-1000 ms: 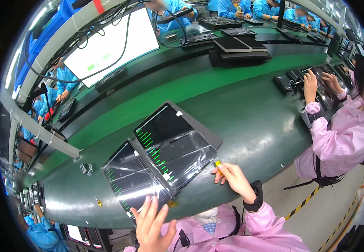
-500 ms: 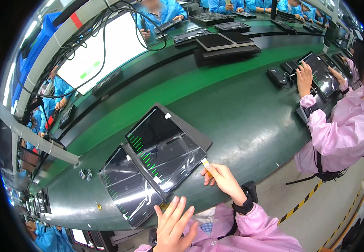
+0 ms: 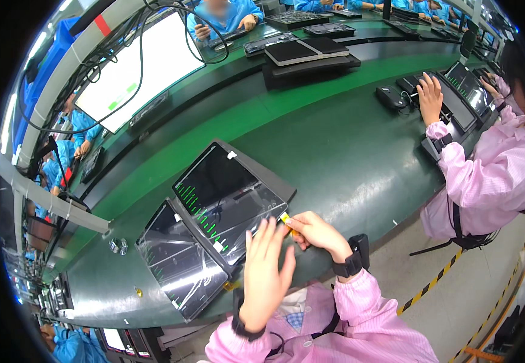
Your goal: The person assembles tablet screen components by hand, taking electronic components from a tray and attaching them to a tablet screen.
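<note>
A black tablet (image 3: 229, 193) with short green lines along its left side lies on a dark grey base. Clear film seems to cover part of its screen. At its lower right corner, my right hand (image 3: 315, 230) pinches a small yellow-and-white tab (image 3: 285, 217). My left hand (image 3: 266, 266) is open, fingers stretched out over the tablet's near edge; whether they touch the glass I cannot tell. A second film-covered tablet (image 3: 180, 266) with similar green lines lies to the left, against the first. Small white tabs sit on the edges of both.
The green-topped bench (image 3: 347, 157) curves across the view. A roll of tape (image 3: 117, 246) and a small yellow scrap (image 3: 139, 291) lie at left. Beyond stand a bright monitor (image 3: 147, 66) and a black notebook (image 3: 305, 51). At right a co-worker in pink (image 3: 486, 163) handles another tablet.
My left hand has moved up and right, from below the tablets to over the larger tablet's near edge. My right hand still pinches the tab at the corner.
</note>
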Demonstrator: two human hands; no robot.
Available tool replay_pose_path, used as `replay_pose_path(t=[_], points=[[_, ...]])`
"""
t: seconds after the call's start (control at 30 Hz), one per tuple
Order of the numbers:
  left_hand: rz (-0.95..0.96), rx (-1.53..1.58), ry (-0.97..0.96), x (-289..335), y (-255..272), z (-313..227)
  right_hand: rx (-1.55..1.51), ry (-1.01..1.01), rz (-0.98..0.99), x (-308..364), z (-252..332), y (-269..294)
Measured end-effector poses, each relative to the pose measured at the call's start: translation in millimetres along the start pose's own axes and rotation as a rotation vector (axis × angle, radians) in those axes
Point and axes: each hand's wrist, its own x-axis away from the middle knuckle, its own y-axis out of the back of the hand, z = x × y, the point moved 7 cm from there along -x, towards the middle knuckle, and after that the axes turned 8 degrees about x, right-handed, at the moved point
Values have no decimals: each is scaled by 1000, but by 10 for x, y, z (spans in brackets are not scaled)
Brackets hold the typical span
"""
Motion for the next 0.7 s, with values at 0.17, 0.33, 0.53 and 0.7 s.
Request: replay_pose_path(t=[0.17, 0.33, 0.53, 0.7], points=[[-41, -167, 65, -188, -352, 467, -4, 54, 44, -73, 108, 5], [-89, -162, 55, -245, -377, 460, 114, 42, 64, -165, 132, 101], [-82, -245, 32, -235, -387, 482, 185, 196, -261, -62, 258, 291], [-143, -278, -2, -268, -435, 534, 311, 340, -451, -81, 420, 387]])
